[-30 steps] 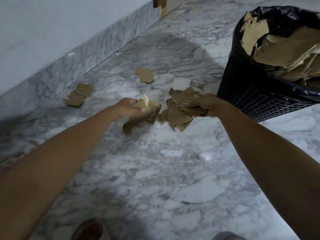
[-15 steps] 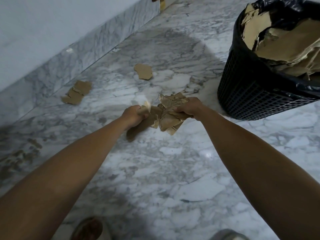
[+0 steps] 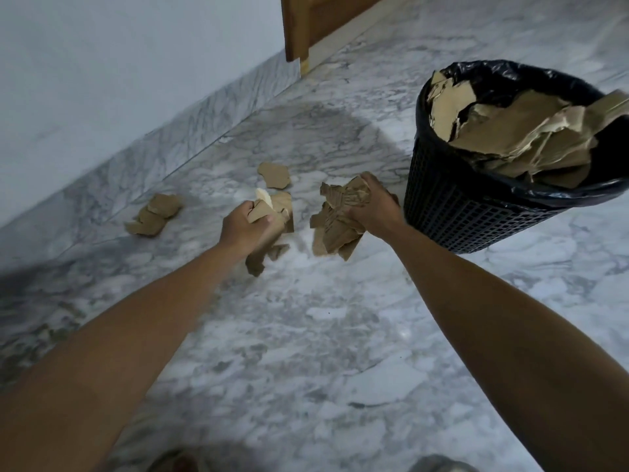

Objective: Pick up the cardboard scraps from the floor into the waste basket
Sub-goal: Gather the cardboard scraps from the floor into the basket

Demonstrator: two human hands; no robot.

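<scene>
Holding torn cardboard scraps, the left hand point(image 3: 245, 223) grips one bunch point(image 3: 272, 212) and the right hand point(image 3: 373, 206) grips another point(image 3: 335, 219). More scraps point(image 3: 156, 214) lie on the floor point(image 3: 306, 335) near the wall. The waste basket point(image 3: 476, 212) stands just beside the right hand.

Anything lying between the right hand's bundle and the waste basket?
No: in the head view only bare marble floor separates the right hand, gripping scraps, from the waste basket.

We see from one head-worn camera, looking forward and down along both forearms at the marble floor point(image 3: 306, 335), close above it, with the wall point(image 3: 119, 80) left and waste basket point(image 3: 476, 216) right.
</scene>
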